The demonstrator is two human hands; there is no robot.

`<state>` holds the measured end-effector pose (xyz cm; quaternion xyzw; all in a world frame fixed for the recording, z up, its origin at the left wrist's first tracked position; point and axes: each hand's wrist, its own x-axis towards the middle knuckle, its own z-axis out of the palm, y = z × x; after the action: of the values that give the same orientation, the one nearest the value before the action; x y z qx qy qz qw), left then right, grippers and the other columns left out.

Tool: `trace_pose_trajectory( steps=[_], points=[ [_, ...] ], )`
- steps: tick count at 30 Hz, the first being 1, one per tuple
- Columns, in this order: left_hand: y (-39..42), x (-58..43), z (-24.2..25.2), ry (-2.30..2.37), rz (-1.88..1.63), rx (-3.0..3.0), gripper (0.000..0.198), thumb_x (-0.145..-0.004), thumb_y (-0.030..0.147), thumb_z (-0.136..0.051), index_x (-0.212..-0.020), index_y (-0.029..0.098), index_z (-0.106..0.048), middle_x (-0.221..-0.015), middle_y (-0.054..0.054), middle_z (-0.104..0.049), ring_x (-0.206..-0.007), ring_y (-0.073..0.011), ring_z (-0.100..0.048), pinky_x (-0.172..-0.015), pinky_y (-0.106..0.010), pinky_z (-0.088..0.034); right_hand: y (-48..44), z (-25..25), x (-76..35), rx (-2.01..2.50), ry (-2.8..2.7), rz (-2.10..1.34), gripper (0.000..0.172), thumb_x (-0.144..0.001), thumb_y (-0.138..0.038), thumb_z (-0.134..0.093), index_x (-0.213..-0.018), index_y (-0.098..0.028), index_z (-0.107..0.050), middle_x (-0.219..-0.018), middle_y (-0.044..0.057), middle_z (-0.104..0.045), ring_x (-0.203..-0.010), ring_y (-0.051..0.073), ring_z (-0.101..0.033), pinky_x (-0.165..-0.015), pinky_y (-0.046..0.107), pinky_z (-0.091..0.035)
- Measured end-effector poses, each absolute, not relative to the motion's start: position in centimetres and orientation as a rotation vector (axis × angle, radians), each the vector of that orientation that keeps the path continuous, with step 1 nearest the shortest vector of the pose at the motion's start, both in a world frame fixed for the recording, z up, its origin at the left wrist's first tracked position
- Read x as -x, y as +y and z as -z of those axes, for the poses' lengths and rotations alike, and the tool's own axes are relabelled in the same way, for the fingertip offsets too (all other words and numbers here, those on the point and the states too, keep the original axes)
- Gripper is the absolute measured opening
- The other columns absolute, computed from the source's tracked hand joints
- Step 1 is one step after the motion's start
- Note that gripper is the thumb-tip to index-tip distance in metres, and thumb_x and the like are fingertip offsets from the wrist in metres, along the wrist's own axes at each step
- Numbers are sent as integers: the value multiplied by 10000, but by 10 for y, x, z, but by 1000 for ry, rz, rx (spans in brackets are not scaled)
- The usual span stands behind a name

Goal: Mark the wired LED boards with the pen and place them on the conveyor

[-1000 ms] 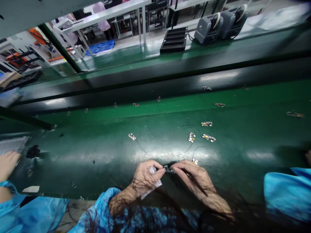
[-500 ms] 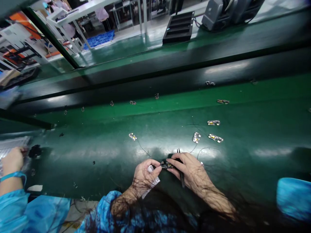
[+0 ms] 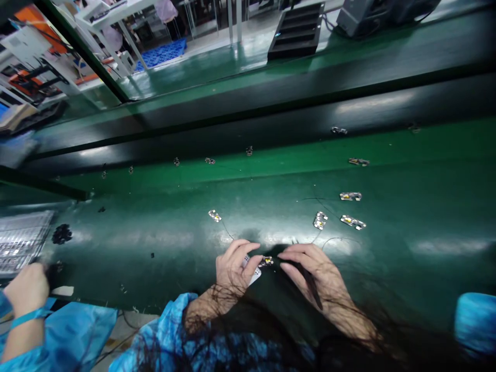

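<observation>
Between my two hands a small circuit board (image 3: 266, 261) with a yellow patch lies on the green bench. My left hand (image 3: 234, 266) holds a white strip with black dots (image 3: 254, 275) in its palm; its thumb and forefinger are at the board's left end, and I cannot tell if they touch it. My right hand (image 3: 315, 268), a little right of the board, holds black tweezers (image 3: 313, 290) against the palm, with thumb and forefinger apart. Ahead of my hands lie more circuit boards (image 3: 351, 196), some with thin wires, and a single one (image 3: 214, 215) to the left.
A co-worker's hand (image 3: 29, 287) is at the left edge, below a clear tray (image 3: 25, 240) and a pile of black parts (image 3: 62, 234). Several small boards (image 3: 249, 151) line the conveyor belt (image 3: 217, 134) beyond. A black slotted rack (image 3: 296, 31) stands at the back.
My right hand has drawn away to the right from the circuit board, leaving it more exposed. My left fingers have opened somewhat. The co-worker's hand has moved down from the tray. The view has shifted slightly.
</observation>
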<state>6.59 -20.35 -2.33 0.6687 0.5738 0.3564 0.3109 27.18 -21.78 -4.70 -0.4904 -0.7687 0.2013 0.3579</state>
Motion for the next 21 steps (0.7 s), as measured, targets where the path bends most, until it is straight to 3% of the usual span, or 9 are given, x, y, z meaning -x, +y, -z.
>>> trace_pose_trajectory(
  steps=[3, 7, 13, 17, 21],
  points=[
    [-204, -78, 14, 1458, -1047, -1659, 288, -939, 391, -532, -956, 225, -768, -927, -63, -735, -828, -173, -699, -747, -263, -572, -228, 31, -254, 1193, -1940, -687, 242, -868, -302, -643, -1102, -286, -586, -927, 18, -711, -826, 204, -688, -704, 327, -629],
    [-209, -86, 14, 1378, -1094, -1506, 431, -981, 421, -414, -878, 183, -758, -786, -90, -720, -731, -173, -686, -691, -267, -568, -234, 30, -240, 1241, -1808, -675, 136, -900, -225, -582, -1004, -313, -588, -810, -24, -698, -685, 167, -671, -621, 283, -617],
    [-212, -74, 17, 1220, -971, -1394, 250, -753, 404, -733, -856, 183, -789, -845, -100, -766, -747, -208, -722, -662, -261, -580, -231, 43, -248, 1175, -1694, -713, 117, -904, -182, -591, -932, -295, -606, -754, -41, -676, -631, 129, -651, -575, 243, -587],
    [-210, -73, 14, 1256, -886, -1338, 114, -751, 291, -750, -811, 219, -816, -817, -75, -782, -755, -209, -738, -717, -266, -587, -229, 44, -251, 1181, -1688, -719, 126, -906, -179, -589, -941, -299, -604, -747, -43, -676, -619, 132, -649, -558, 251, -580],
    [-208, -72, 13, 1261, -805, -1304, 92, -762, 294, -748, -787, 247, -823, -774, -51, -780, -697, -213, -733, -698, -285, -590, -229, 47, -253, 1182, -1723, -734, 184, -888, -151, -602, -971, -315, -615, -769, -34, -690, -660, 158, -654, -590, 283, -592]
  ],
)
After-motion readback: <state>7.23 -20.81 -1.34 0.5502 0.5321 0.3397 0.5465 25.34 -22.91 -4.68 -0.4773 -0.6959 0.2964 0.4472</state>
